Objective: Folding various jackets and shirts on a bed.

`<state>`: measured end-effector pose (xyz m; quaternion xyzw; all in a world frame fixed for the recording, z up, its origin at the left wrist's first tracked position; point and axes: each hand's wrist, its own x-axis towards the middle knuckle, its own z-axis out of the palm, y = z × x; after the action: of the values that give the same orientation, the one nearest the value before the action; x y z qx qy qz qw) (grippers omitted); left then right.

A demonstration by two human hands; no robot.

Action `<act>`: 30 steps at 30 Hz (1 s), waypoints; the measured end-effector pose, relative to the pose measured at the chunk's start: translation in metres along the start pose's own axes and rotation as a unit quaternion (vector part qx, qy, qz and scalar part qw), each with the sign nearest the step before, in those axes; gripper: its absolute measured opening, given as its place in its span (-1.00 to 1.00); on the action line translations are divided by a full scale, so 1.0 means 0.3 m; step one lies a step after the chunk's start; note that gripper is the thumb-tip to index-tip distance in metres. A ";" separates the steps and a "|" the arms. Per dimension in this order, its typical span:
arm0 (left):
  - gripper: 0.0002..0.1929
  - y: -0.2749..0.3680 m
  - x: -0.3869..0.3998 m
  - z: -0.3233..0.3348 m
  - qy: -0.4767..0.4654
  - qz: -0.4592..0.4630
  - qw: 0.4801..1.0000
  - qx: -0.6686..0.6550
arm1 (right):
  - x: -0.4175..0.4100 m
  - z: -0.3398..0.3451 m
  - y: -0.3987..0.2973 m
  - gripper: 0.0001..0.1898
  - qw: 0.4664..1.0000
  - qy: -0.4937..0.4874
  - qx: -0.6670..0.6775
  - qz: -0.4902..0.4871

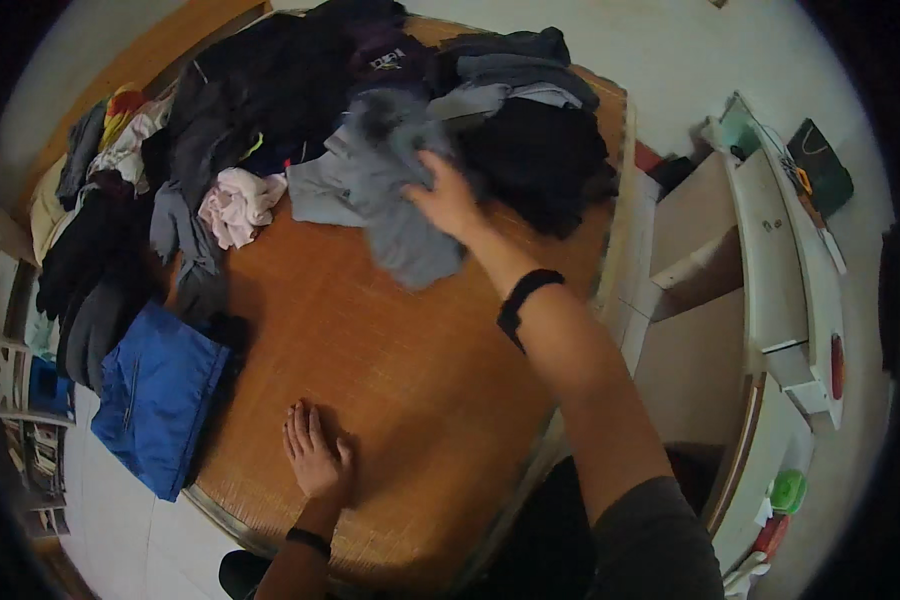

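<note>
My right hand [450, 199], with a black band on the forearm, is at a grey garment [412, 217] near the middle of the bed. Thumb and index finger are spread over the cloth; the other fingers are hidden, so a firm hold cannot be made out. Hand and cloth look blurred. My left hand [316, 454] rests palm down and empty on the brown woven mat [390, 360], near its front edge. Just beyond the grey garment lie a dark purple garment [390, 56] with a light print and a black garment [544, 165].
A large dark clothes pile [270, 75] covers the far side. Left of centre are a crumpled pale pink garment [241, 204] and a blue garment [161, 397] overhanging the edge. Folded grey clothes [521, 71] lie far right. A white cabinet [772, 247] stands beyond the right edge.
</note>
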<state>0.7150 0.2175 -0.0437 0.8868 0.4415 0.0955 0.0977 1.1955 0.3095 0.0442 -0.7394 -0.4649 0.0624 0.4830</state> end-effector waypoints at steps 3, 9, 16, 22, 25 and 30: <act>-0.23 0.001 0.000 -0.003 0.009 0.008 1.000 0.006 | 0.032 -0.031 -0.027 -0.39 0.998 -0.025 0.000 -0.051; -0.24 -0.011 0.004 0.004 0.007 0.012 1.000 0.014 | -0.063 -0.366 0.435 -0.21 0.898 0.232 -0.335 0.168; -0.25 -0.004 0.008 -0.006 0.003 0.011 1.000 -0.007 | -0.165 -0.387 0.715 -0.64 0.893 0.107 -0.411 0.152; -0.24 -0.002 0.001 -0.018 -0.005 0.008 1.000 -0.001 | -0.178 -0.418 0.616 -0.79 0.963 0.063 -0.242 0.099; -0.24 -0.009 0.000 -0.009 0.003 0.010 1.000 -0.009 | -0.251 -0.264 0.380 -0.84 0.990 -0.023 -0.137 -0.008; -0.24 -0.020 -0.002 0.011 0.006 0.015 1.000 0.000 | -0.328 -0.124 0.120 -0.91 0.967 -0.240 0.071 -0.039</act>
<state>0.7109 0.2201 -0.0483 0.8928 0.4287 0.1021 0.0932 1.1831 0.2079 0.0011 -0.6475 -0.5903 0.2522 0.4108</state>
